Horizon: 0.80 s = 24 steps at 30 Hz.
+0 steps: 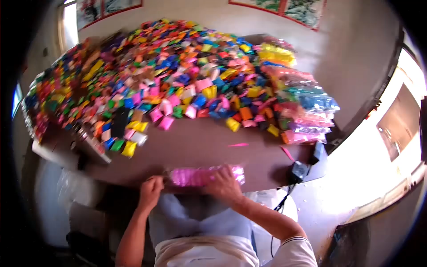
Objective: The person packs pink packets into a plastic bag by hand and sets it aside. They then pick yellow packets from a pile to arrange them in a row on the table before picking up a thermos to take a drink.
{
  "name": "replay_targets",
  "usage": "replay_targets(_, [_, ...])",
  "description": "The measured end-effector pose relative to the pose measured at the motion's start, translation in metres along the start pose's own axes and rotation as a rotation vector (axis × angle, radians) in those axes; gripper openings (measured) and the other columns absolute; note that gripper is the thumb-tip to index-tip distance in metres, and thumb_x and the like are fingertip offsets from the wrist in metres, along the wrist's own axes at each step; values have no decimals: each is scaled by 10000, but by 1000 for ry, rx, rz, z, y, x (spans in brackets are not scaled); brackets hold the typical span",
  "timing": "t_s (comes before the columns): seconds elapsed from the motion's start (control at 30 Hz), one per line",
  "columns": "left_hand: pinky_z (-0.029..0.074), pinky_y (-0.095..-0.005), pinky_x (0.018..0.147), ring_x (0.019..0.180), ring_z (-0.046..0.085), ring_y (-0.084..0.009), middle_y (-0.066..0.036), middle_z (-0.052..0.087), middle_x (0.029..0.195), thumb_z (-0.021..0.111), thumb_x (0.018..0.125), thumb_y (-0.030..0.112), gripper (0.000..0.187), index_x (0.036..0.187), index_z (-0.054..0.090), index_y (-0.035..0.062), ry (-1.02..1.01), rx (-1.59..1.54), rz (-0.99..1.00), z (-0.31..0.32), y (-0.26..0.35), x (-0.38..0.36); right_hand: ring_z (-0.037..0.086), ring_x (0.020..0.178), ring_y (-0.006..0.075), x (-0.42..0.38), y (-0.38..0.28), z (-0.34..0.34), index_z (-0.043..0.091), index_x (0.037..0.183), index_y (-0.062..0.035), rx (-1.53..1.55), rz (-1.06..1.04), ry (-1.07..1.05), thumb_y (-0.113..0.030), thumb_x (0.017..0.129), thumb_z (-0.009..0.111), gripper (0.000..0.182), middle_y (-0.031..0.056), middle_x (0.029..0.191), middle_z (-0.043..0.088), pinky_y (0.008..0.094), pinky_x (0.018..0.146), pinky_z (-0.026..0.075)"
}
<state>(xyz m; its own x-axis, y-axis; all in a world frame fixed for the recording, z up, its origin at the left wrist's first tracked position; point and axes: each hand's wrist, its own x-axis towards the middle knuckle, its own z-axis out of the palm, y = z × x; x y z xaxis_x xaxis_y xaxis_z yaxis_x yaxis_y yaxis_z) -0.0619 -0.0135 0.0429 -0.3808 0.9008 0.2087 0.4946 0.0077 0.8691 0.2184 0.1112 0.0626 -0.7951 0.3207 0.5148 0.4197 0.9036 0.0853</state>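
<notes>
A long clear plastic bag of pink packets (pixel 191 177) lies along the front edge of the brown table. At its left end my left hand (pixel 152 187) is closed, fingers pinched on what looks like the loose end of the plastic. My right hand (pixel 223 183) lies over the right half of the bag, palm down with fingers spread, touching it. Some blur softens the fingers and the bag.
A large heap of small colourful packets (pixel 173 66) covers the back of the table (pixel 178 147). Filled bags are stacked (pixel 307 102) at right. A black phone-like slab (pixel 119 122), a blurred box-like object (pixel 91 142), and a black power adapter (pixel 298 171) with cables lie nearer.
</notes>
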Motion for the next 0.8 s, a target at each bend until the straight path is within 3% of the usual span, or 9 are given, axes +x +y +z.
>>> replay_targets(0.1, [487,-303,688,721,615,-147,-88,643,750,520,991,174,280,852,623,-46,-15,-77,-54,-9,-12,13,521,1092,303,-1,10,0,594,1268,-101,35,-12,56,-204,851,551,432,134,1144,562,540,1049,377])
replay_targets(0.3, [469,-310,647,663,574,-139,-81,614,716,509,1006,207,346,770,580,-35,-7,-151,24,-19,-33,59,515,1088,312,1,12,9,527,1304,3,64,16,-11,-176,873,521,466,171,1133,537,452,988,414])
replay_targets(0.37, [465,-319,629,620,549,-147,-73,599,706,524,1009,240,382,744,573,-31,45,-178,-68,-20,-34,71,517,1061,305,-2,10,10,523,1297,16,60,7,-8,-166,874,523,461,168,1157,529,434,960,426])
replay_targets(0.43, [469,-337,618,600,578,-189,-89,605,684,524,1010,260,403,736,584,-29,68,-174,-132,-12,-22,80,517,1059,309,3,11,6,526,1304,1,99,66,-66,-161,873,529,461,172,1230,506,421,938,436])
replay_targets(0.5, [466,-364,594,593,609,-240,-123,597,640,534,998,259,392,735,607,-21,167,172,32,-4,-25,85,515,1068,313,8,17,-5,534,1310,-27,168,112,-82,-154,873,531,455,167,1252,495,416,934,442])
replay_targets(0.53, [459,-393,574,590,616,-313,-165,576,610,551,982,257,387,711,607,-14,179,173,3,1,-26,89,513,1077,317,11,22,-9,542,1316,-54,242,160,-98,-146,874,533,451,163,1273,484,411,930,448])
replay_targets(0.57, [459,-393,574,590,616,-313,-165,576,610,551,982,257,387,711,607,-14,183,171,1,6,-27,90,513,1077,317,13,28,-10,542,1316,-54,241,155,-99,-146,874,533,451,163,1273,484,411,930,448])
replay_targets(0.63, [449,-411,558,573,589,-357,-184,557,595,571,966,252,388,682,585,-12,260,482,79,13,-27,93,507,1111,319,17,39,-11,597,1281,-129,273,197,-67,-130,861,561,422,143,1293,477,415,928,457])
replay_targets(0.8, [442,-426,567,627,583,-389,-203,552,658,593,941,189,338,673,557,-13,195,490,86,9,-37,94,497,1170,328,14,66,2,684,1167,-180,268,224,-149,-147,836,626,338,130,1331,475,418,948,458])
